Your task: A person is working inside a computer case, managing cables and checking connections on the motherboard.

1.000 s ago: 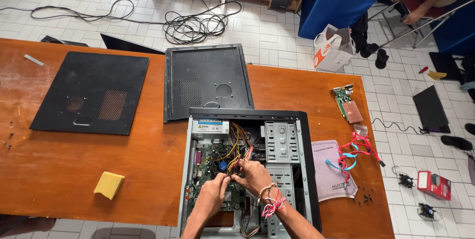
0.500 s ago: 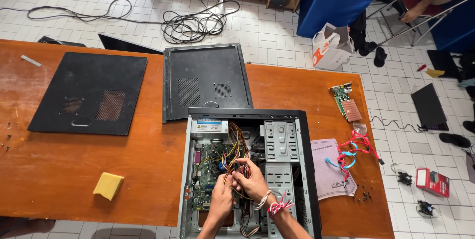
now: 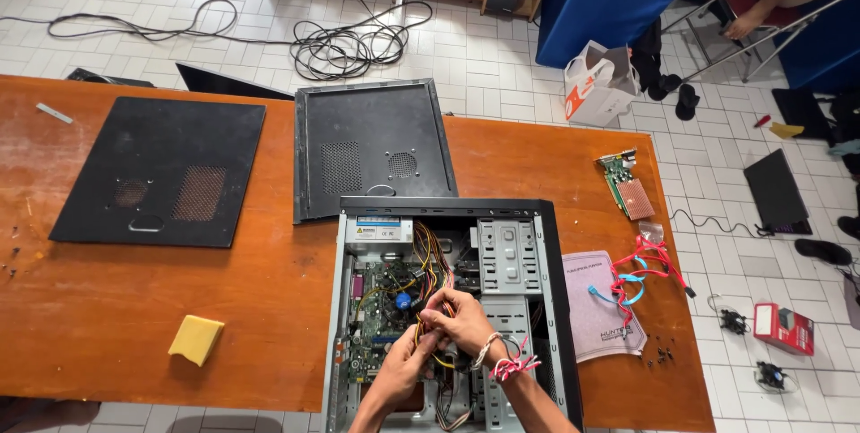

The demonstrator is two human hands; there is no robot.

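Both hands have drawn closer together inside the open computer case (image 3: 448, 308), the left hand (image 3: 408, 366) having risen to meet the right hand (image 3: 461, 321) since a second ago. Their fingers are pinched on a bundle of yellow, red and black wires (image 3: 428, 272) above the green motherboard (image 3: 381, 325), near the case's middle. Two black side panels (image 3: 161, 173) lie flat on the orange table (image 3: 269, 308) to the far left, a yellow sponge (image 3: 195, 339) nearer.

Both hands work inside the open computer case (image 3: 546, 308) at the table's near edge. The left hand (image 3: 410, 363) and right hand (image 3: 461, 321) pinch the wire bundle (image 3: 432, 263) together above the motherboard (image 3: 381, 325). Two black panels (image 3: 161, 171) lie far left.
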